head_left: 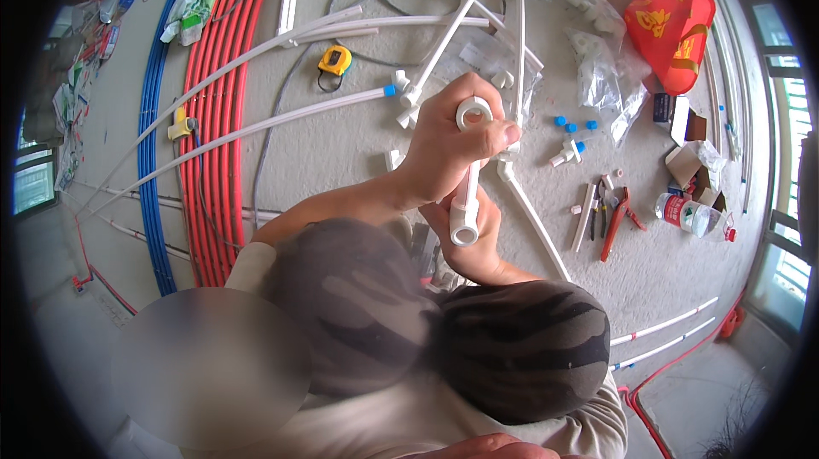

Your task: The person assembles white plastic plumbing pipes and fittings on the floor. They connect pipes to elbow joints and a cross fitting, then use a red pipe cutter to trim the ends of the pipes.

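Observation:
Both my hands are closed on a short white plastic pipe (473, 183) with a round-mouthed fitting at each end. My left hand (445, 142) grips the far fitting (473, 112), its thumb pressed across just below the opening. Nearer me, my right hand (485, 241) wraps round the near fitting (463, 231), whose open mouth faces up. Some of the right fingers are hidden behind the piece. It is held above the floor, over my bent knees in dark patterned trousers (529, 344). Just beyond my left hand lies a long white pipe (452, 28) with a fitting on its end.
On the concrete floor lie a yellow tape measure (335, 61), small blue plugs (572, 125), red-handled cutters (614, 229), a plastic bottle (685, 214) and a red bag (674, 37). Red pipes (217, 118) and blue pipes (153, 126) run along the left. Clear plastic bags (597, 66) lie at the far right.

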A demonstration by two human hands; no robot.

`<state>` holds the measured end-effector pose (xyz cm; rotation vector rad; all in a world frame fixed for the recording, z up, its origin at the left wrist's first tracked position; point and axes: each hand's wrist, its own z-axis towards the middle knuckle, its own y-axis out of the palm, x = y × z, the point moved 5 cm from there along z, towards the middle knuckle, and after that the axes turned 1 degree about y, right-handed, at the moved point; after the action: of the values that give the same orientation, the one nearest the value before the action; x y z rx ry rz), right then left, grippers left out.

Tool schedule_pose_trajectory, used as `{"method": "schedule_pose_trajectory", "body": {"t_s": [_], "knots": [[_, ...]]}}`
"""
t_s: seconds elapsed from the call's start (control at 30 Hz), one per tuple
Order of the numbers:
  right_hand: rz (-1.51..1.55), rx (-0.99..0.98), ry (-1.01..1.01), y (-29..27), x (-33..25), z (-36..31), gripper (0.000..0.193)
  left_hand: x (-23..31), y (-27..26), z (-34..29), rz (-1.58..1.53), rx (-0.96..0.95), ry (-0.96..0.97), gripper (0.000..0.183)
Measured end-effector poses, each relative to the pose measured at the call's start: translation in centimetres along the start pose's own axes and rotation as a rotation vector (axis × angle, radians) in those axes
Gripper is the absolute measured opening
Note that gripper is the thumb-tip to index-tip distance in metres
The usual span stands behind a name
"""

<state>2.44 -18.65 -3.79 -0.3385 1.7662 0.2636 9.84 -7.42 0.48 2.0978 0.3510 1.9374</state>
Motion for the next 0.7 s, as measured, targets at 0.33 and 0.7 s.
{"method": "schedule_pose_trajectory", "body": {"t_s": [0.33,0.7], "knots": [[-0.02,0.117,-0.028,-0.9,0.5,-0.5,0.028,-0.9,0.3,0.2,-0.17,-0.289,-0.118,0.059],[0.011,0.096,-0.046,-1.4,1.4,-0.9,0.023,-0.1,0.4,0.0,-0.016,-0.482,-0.154,0.077]]}}
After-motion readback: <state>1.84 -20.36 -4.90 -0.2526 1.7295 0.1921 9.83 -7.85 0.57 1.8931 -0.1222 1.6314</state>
